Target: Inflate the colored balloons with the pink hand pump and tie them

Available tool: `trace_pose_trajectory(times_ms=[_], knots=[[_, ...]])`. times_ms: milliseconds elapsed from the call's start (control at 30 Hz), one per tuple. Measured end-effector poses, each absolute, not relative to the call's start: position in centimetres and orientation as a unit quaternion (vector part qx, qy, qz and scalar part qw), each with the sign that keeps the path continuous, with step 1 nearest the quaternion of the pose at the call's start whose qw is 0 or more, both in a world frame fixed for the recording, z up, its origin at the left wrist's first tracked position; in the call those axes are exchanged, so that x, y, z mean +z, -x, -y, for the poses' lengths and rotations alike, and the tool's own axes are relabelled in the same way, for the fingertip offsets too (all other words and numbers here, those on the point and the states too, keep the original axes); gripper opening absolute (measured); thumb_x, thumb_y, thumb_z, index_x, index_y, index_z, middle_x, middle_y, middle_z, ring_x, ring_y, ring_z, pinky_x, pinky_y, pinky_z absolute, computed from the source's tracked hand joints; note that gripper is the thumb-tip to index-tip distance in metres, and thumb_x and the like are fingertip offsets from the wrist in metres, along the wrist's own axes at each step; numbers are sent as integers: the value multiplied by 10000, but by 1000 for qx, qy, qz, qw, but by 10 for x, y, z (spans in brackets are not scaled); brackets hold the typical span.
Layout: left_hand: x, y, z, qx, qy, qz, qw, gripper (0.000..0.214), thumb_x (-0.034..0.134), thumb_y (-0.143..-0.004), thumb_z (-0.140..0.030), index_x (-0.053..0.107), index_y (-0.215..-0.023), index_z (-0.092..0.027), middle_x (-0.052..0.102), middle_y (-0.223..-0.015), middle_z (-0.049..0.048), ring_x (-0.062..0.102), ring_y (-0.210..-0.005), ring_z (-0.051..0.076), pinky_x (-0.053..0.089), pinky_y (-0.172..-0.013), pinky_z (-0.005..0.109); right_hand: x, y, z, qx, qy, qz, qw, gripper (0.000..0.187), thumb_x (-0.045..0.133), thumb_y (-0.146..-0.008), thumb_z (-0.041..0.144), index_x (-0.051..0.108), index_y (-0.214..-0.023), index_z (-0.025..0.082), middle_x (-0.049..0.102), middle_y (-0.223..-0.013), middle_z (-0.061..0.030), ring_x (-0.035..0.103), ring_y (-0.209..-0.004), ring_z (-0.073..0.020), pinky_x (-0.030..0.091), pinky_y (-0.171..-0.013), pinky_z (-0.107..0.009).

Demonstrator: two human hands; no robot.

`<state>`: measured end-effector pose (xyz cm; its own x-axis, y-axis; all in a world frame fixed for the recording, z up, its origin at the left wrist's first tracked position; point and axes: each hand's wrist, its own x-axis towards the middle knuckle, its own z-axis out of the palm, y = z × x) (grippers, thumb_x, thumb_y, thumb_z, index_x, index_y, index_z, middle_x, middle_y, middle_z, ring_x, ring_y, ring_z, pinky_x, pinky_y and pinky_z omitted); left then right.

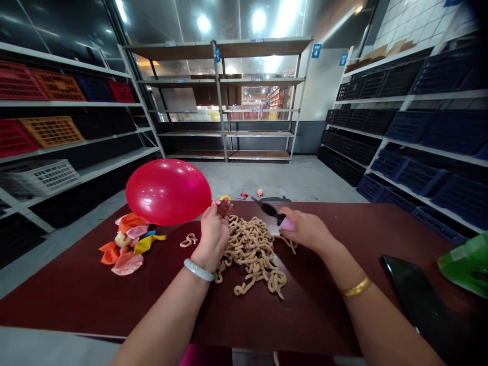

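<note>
While my right hand grasps a purple-and-black tool, its dark end pointing left above the far side of a heap of beige strands, I have my left hand palm up at the right end of a red balloon, the fingers partly curled; I cannot tell whether they pinch it. I note the red balloon over the far left part of the brown table, just beyond some limp balloons, with a black phone lying well to the right, near a green packet.
</note>
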<state>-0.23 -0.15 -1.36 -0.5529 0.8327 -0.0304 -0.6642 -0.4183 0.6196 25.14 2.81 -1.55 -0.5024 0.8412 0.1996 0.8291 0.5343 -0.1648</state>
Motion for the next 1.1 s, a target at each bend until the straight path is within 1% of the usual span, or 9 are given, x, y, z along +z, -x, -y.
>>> trace_pose_trajectory(times_ms=[133, 233, 333, 433, 533, 633, 767, 900, 1100], knots=[[-12, 13, -1, 819, -147, -335, 441, 116, 566, -739, -186, 475, -665, -182, 617, -666, 2, 596, -578, 119, 480, -611, 252, -14, -278, -47, 20, 571, 818, 67, 523, 587, -789, 463, 512, -1272, 280, 701, -1057, -87, 655, -931, -285, 414, -701, -337], [-8, 24, -1, 815, -157, -354, 431, 196, 527, -723, -224, 377, -599, -200, 499, -556, -25, 459, -453, 93, 347, -449, 213, -17, -289, -54, 31, 599, 800, 26, 510, 603, -763, 508, 547, -1213, 276, 703, -1033, -94, 653, -931, -296, 415, -695, -348], [-3, 35, 2, 808, -160, -371, 429, 259, 484, -751, -306, 312, -578, -216, 414, -512, -27, 372, -411, 94, 246, -393, 219, -22, -295, -57, 29, 610, 792, 8, 506, 629, -739, 522, 559, -1163, 255, 692, -1048, -102, 645, -953, -308, 424, -705, -360], [1, 42, 3, 798, -166, -396, 423, 291, 450, -776, -389, 314, -581, -222, 395, -508, -20, 343, -400, 101, 213, -380, 225, -27, -297, -59, 17, 617, 787, -7, 538, 657, -727, 515, 559, -1167, 222, 674, -1078, -123, 627, -1006, -322, 434, -748, -381], [2, 43, 2, 788, -179, -410, 424, 251, 459, -773, -334, 348, -581, -216, 396, -503, -19, 332, -401, 101, 214, -379, 222, -29, -299, -59, 17, 624, 781, 11, 589, 674, -729, 561, 564, -1198, 223, 645, -1137, -133, 606, -1047, -328, 439, -795, -405], [1, 43, -1, 784, -195, -393, 440, 179, 515, -737, -222, 405, -598, -197, 438, -535, -17, 374, -427, 93, 251, -401, 208, -25, -292, -54, -14, 608, 788, 99, 570, 639, -791, 565, 560, -1249, 234, 603, -1214, -138, 562, -1116, -321, 436, -853, -412], [-2, 48, -2, 788, -229, -346, 455, 121, 607, -728, -182, 507, -662, -170, 537, -637, 3, 497, -519, 94, 373, -490, 199, -14, -259, -45, 15, 515, 832, 208, 346, 569, -894, 437, 632, -1180, 253, 631, -1192, -80, 556, -1123, -245, 419, -937, -369], [-5, 54, -2, 794, -232, -331, 455, 145, 680, -757, -229, 577, -696, -148, 569, -661, 5, 532, -545, 89, 404, -527, 199, -4, -200, -47, 105, 378, 900, 190, 185, 600, -880, 320, 730, -1002, 269, 692, -1096, -22, 603, -1048, -194, 420, -941, -319], [-8, 57, -4, 821, -176, -334, 429, 233, 779, -714, -314, 624, -744, -143, 630, -683, -6, 503, -499, 60, 382, -506, 192, 0, -108, -71, 145, 332, 924, 121, 210, 626, -833, 169, 758, -976, 249, 729, -1060, -16, 635, -1018, -186, 426, -919, -263]])
